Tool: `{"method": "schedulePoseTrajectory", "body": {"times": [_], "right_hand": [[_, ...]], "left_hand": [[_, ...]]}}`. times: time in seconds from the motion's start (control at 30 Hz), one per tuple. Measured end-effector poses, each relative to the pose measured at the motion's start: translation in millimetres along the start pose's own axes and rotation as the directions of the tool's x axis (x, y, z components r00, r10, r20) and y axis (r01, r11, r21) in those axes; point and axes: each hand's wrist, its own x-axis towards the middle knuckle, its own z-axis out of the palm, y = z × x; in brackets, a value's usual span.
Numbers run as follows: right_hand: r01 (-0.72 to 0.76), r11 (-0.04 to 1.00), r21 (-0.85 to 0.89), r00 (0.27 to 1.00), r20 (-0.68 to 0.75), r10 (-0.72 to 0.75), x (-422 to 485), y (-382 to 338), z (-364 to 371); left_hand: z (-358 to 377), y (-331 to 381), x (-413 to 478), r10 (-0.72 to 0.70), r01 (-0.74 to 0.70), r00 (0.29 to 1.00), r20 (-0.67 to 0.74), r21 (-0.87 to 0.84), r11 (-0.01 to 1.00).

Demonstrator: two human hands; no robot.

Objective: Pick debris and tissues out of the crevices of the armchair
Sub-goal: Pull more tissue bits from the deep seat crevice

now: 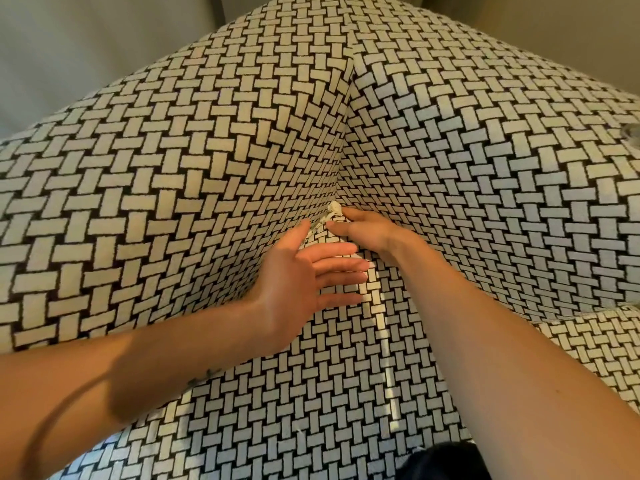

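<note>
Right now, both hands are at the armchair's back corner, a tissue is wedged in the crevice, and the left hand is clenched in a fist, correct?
Not quite: the head view shows the left hand open, fingers straight. The rest holds: both hands are at the back corner of the armchair, with the right hand by the tissue wedged in the crevice.

This is looking like a room in a home. A big soft armchair (173, 174) with black and white woven-pattern cloth is filling almost the whole view, and a plain grey wall (86, 46) is showing behind it
</note>
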Motion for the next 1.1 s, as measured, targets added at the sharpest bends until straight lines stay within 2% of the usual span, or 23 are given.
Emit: {"method": "schedulePoseTrajectory", "body": {"times": [0.13, 0.37, 0.53, 0.67, 0.73, 0.83, 0.9, 1.03, 1.1], "right_hand": [[0.008, 1.000, 0.018, 0.999, -0.040, -0.007, -1, -9, 4], [0.111, 0.991, 0.068, 0.965, -0.247, -0.091, -4, 0, 24], [0.172, 0.972, 0.161, 0.981, -0.115, -0.155, -24, 2, 9], [0.245, 0.955, 0.166, 0.962, -0.162, -0.219, -46, 6, 16], [0.282, 0.952, 0.118, 0.945, -0.204, -0.254, -54, 14, 26], [0.335, 0.927, -0.170, 0.918, -0.163, -0.362, -67, 25, 37], [0.381, 0.890, -0.249, 0.895, -0.142, -0.423, -72, 30, 37], [0.399, 0.909, -0.123, 0.909, -0.081, -0.410, -84, 36, 30], [0.409, 0.912, 0.036, 0.909, -0.110, -0.403, -87, 37, 31]], "left_hand": [[-2, -1, 2, 0.001, -0.001, 1.000, 0.006, 0.018, 1.000], [-3, -3, 4, 0.005, -0.005, 0.999, -0.032, 0.009, 1.000], [-5, -7, 7, -0.054, 0.053, 0.996, -0.074, -0.014, 0.998], [-10, -12, 18, -0.168, 0.163, 0.981, -0.093, -0.064, 0.985], [-14, -13, 24, -0.221, 0.212, 0.974, -0.045, -0.153, 0.965], [-19, -10, 31, -0.249, 0.276, 0.961, 0.124, -0.342, 0.898], [-23, -10, 37, -0.248, 0.325, 0.942, 0.227, -0.423, 0.846], [-39, -23, 51, -0.151, 0.337, 0.918, 0.366, -0.521, 0.785], [-40, -29, 62, -0.089, 0.246, 0.948, 0.305, -0.529, 0.812]]}}
